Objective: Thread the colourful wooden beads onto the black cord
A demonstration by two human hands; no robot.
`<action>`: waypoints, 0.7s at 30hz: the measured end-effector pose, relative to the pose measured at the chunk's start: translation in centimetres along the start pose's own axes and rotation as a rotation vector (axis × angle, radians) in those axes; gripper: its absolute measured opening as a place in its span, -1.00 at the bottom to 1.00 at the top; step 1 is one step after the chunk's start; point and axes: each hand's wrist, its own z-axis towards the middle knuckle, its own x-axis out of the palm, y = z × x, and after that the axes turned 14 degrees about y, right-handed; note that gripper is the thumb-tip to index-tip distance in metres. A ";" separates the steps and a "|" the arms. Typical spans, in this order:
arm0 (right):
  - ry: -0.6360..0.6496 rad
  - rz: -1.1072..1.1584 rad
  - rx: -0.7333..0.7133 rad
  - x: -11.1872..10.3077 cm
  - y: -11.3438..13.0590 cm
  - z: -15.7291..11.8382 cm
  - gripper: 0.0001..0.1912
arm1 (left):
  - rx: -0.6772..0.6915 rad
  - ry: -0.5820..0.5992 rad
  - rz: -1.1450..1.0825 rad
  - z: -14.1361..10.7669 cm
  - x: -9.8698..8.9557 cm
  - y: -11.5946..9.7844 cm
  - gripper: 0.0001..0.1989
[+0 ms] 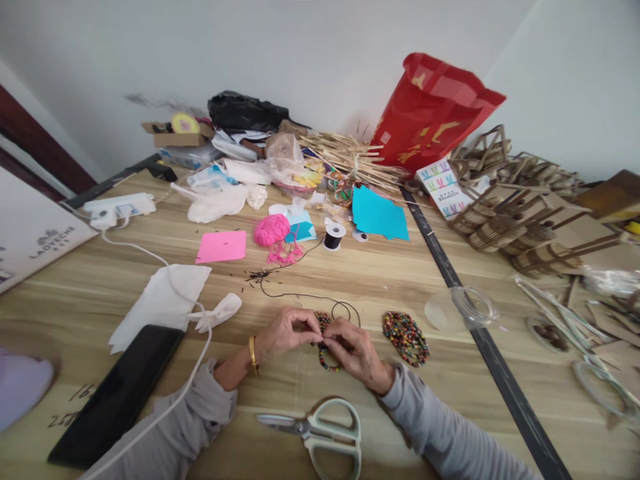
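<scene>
A loop of small multicoloured beads (329,361) hangs between my two hands, low over the wooden table. My left hand (291,331), with a gold bracelet at the wrist, pinches at the top of the loop. Fingertips of my right hand (354,351) meet it there, also pinched. A thin black cord (300,294) runs from near my hands back towards a black spool (333,236). To the right of my right hand lies a coiled pile of similar beads (406,339). White-handled scissors (320,427) rest in front of me, blades pointing left.
Pink paper (221,247), pink yarn (271,230) and blue paper (380,213) lie further back. A black tablet-like object (120,393) and white cable are at left. Clear round lids (461,308) sit at right. A red bag (437,110) and wooden sticks stand at the back.
</scene>
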 end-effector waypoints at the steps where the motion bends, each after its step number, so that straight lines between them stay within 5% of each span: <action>1: 0.005 0.004 -0.003 -0.1 0.0 0.0 -0.92 | 0.000 0.001 0.012 0.0 0.0 -0.1 -0.75; 10: -0.011 -0.002 0.020 -0.3 0.1 0.0 -0.91 | -0.022 -0.071 0.220 -0.5 -0.8 -0.3 -0.90; 21: -0.030 -0.012 0.031 -0.2 0.0 0.1 -0.91 | -0.055 0.137 0.569 -1.1 -2.5 -0.1 -0.94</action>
